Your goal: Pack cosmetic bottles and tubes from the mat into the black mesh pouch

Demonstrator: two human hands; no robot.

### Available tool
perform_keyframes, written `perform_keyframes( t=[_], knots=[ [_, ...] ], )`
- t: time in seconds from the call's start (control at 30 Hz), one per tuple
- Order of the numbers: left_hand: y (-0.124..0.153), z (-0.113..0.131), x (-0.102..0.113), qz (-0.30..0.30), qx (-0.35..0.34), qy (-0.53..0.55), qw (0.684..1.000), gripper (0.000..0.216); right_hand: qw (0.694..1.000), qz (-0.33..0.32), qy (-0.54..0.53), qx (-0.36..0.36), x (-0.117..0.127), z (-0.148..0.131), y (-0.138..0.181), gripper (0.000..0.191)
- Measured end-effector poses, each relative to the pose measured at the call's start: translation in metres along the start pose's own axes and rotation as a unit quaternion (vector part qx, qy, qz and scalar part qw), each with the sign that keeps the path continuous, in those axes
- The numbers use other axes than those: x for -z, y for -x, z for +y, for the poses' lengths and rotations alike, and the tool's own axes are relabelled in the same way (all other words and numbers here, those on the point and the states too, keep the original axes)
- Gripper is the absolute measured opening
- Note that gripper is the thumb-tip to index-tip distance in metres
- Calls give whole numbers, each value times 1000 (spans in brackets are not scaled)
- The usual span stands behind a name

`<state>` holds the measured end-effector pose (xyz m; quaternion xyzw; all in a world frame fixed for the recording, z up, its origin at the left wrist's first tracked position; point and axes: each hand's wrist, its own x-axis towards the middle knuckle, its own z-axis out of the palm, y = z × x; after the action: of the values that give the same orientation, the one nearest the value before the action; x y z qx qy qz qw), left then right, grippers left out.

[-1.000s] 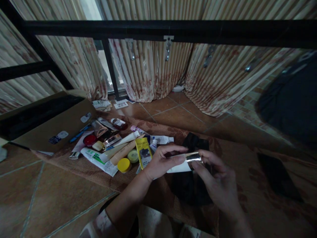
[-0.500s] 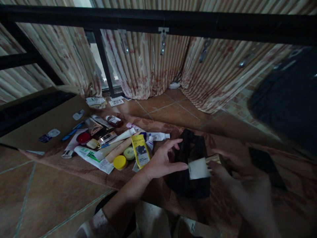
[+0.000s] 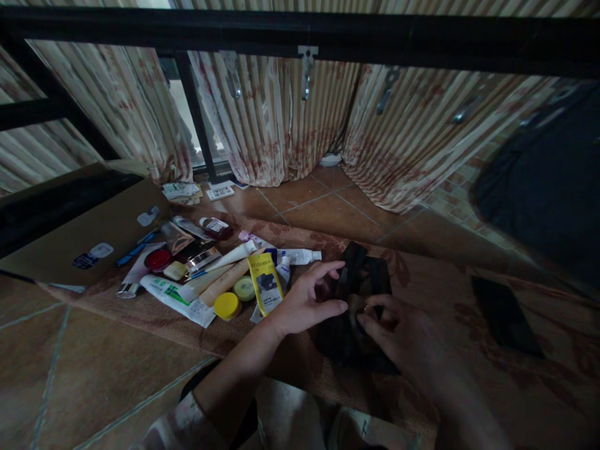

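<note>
A black, partly see-through bag (image 3: 363,265) lies on the patterned cloth in front of me. At its left side, my left hand (image 3: 304,303) grips the edge, thumb and index finger apart and the other fingers curled into the dark fabric. Over the bag's middle is my right hand (image 3: 398,328), thumb and fingertips closed together. A small pale glint shows at those fingertips, but what they hold is too dark to make out. Just left of my left hand lies a yellow packet (image 3: 265,284) with a dark picture on it.
Several tubes, jars and bottles lie left, among them a yellow-lidded jar (image 3: 227,306) and a white-green tube (image 3: 175,299). Beyond them stands a cardboard box (image 3: 117,234). A black flat rectangle (image 3: 506,315) lies right on the cloth (image 3: 431,281). A dark metal bar (image 3: 262,34) crosses above.
My right hand has moved left over the bag. The white square thing it held is no longer visible. My left hand has stayed nearly in place.
</note>
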<state>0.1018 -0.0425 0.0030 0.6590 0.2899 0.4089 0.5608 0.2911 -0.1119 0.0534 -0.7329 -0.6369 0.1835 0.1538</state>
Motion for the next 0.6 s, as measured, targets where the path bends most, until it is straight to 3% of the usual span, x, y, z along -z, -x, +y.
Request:
perform_keyframes(
  t=[0.1, 0.23, 0.43, 0.6],
  knots=[
    [0, 1, 0, -3, -1, 3, 1000, 61, 999, 4, -46, -5, 2, -1, 1, 30],
    [-1, 1, 1, -5, -10, -4, 1000, 60, 993, 54, -98, -33, 7, -1, 3, 37],
    [-1, 1, 0, 3, -4, 10, 1000, 59, 966, 186, -179, -21, 3, 5, 2, 34],
    [-2, -2, -1, 44, 3, 16, 999, 51, 933, 282, -207, -86, -3, 12, -5, 38]
  ],
)
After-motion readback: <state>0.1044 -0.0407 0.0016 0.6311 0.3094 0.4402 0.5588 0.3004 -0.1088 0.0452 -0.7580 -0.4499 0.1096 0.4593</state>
